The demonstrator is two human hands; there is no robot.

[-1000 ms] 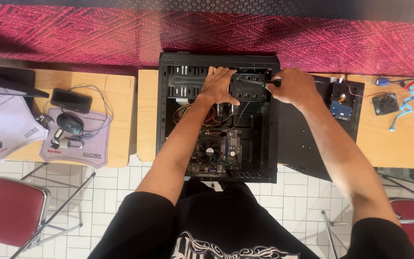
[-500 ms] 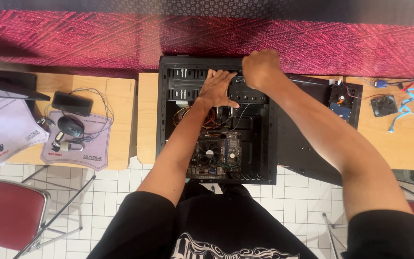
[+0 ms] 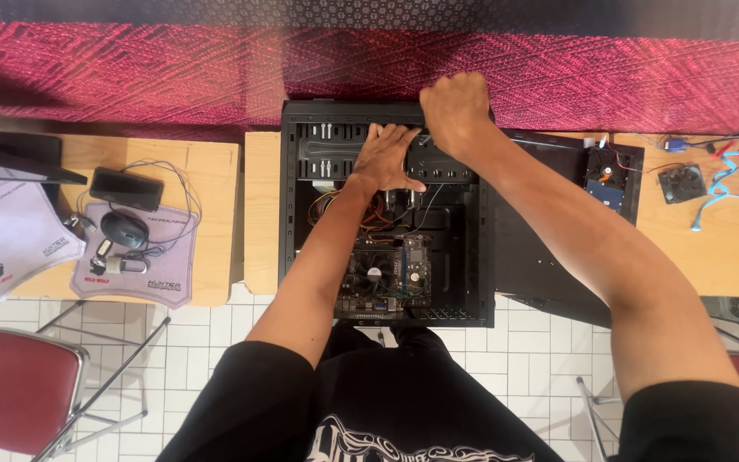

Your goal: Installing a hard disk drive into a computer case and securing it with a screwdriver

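Scene: we look straight down on an open black computer case point(image 3: 384, 214) lying on its side in the middle of the frame, between two wooden desks point(image 3: 207, 222), with a red cloth across the top.
Left hand: our left hand point(image 3: 387, 160) lies flat and spread on the drive cage point(image 3: 335, 154) at the upper part of the case, fingers open, thumb stretched towards the right; it presses and steadies rather than grips.
Right hand: our right hand point(image 3: 455, 107) is curled into a closed fist at the top rim of the case, just above the left hand. We cannot tell what it closes on, since the knuckles hide it.
Thing in hand: the black drive bay section at the upper centre of the case, under and between both hands.
Doing it well: in our judgement, we should keep the left palm firm so the case stays put, move the fist straight and without jerks, and stay clear of the coloured cables point(image 3: 369, 210) and the board with its fan point(image 3: 375, 275) lower down.
Around: a side panel point(image 3: 540, 257) lies to the right, a mouse point(image 3: 123, 228) on a pad at left, a red chair point(image 3: 14, 393) at lower left.
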